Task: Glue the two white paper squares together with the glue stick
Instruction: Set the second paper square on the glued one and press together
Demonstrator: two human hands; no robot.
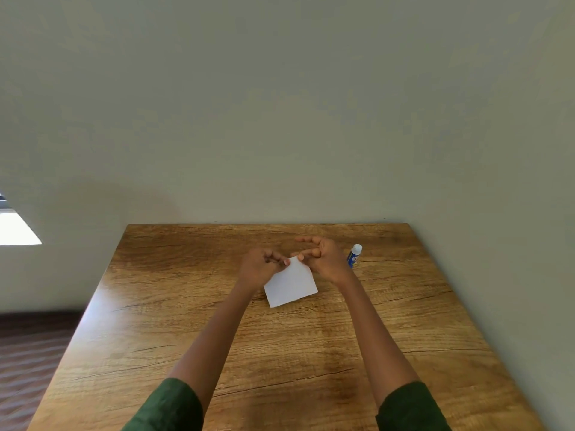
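Count: one white paper sheet (291, 286) showed as a single outline; whether two squares lay stacked could not be told; one glue stick (354, 256); two hands; one surface (186, 306)
Materials: paper was thin, matte and four-sided; glue stick was a short cylinder with a blue printed body and a white cap; surface was wood-grain brown with dark cracks
Paper position: mid-surface, between the hands, well apart from every edge; turned askew, its near edge running from near-left to far-right, one corner pointing away
Glue stick position: just beside the right hand, on its outer side; long axis running near to far, cap at the far end; lying or standing could not be told
Left hand (259, 265): fingers (281, 261) curled, pinching the paper's far left edge
Right hand (323, 256): thumb and forefinger pinched the far corner; the other fingers (306, 240) lifted and spread
Sleeves (168, 405): dark green fabric, pushed up the forearms
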